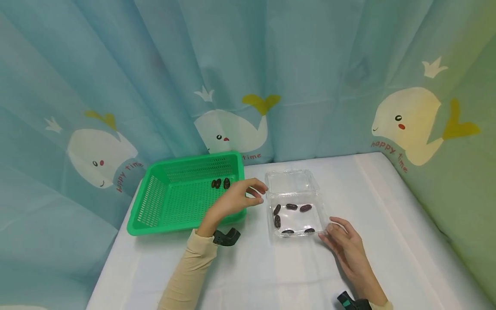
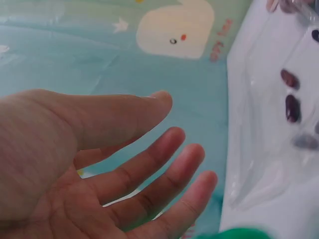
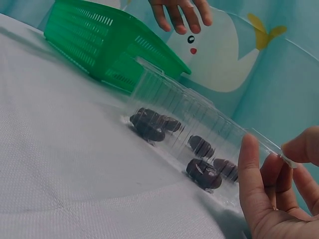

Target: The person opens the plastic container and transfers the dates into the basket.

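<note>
Apparently between transfers, the loose, empty left hand (image 1: pixel 237 196) (right hand (image 1: pixel 345 246) pinching the clear box (image 1: pixel 298 220)) next calls for a date (image 1: pixel 226 184) at centre-left.

The curtain (image 1: pixel 317 86) bears red print. In the head view, the left inscription (image 1: pixel 129 175), left of frame, reads "happy time". The right inscription (image 1: pixel 389 156), right of frame, reads "happy time". On the central inscription (image 1: pixel 252 156), mid-frame, only "time" is legible. Left wrist view, upper right: blurred lettering (image 2: pixel 221 41), partly legible.
</note>
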`<state>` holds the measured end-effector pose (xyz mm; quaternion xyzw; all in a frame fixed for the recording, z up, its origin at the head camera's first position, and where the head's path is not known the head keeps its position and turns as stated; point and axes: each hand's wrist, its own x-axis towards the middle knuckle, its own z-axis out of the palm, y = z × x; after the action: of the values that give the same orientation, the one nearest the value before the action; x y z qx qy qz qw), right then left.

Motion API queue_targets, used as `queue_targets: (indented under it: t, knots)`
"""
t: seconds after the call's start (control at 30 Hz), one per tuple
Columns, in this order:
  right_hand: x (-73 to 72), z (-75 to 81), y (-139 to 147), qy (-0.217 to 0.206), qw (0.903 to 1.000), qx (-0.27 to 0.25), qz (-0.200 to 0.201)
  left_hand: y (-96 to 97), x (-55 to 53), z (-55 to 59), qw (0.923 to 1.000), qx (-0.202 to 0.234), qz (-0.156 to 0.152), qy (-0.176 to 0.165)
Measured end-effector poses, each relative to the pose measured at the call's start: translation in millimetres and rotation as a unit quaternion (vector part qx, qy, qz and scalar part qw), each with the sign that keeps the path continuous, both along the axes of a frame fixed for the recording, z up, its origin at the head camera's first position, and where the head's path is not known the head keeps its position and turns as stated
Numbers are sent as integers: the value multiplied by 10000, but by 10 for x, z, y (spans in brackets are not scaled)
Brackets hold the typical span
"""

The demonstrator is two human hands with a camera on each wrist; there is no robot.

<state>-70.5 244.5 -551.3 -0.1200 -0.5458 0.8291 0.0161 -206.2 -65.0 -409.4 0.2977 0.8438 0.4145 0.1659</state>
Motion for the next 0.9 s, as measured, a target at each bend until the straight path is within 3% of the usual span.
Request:
queue_targets:
  t: [0.33, 0.53, 0.67, 0.9]
  knots:
    - [-30, 8, -16, -141, 9998, 86, -91, 263, 46, -254, 9984, 410, -371, -130]
    - [-32, 13, -15, -186, 9997, 178, -59, 407, 50, -418, 9918, 728, -956, -439]
    - [-30, 16, -15, -282, 9993, 225, -70, 542, 48, -513, 9891, 582, -1252, -506]
    - [-30, -14, -2, -143, 9998, 104, -12, 797, 54, -696, 9877, 199, -1479, -472]
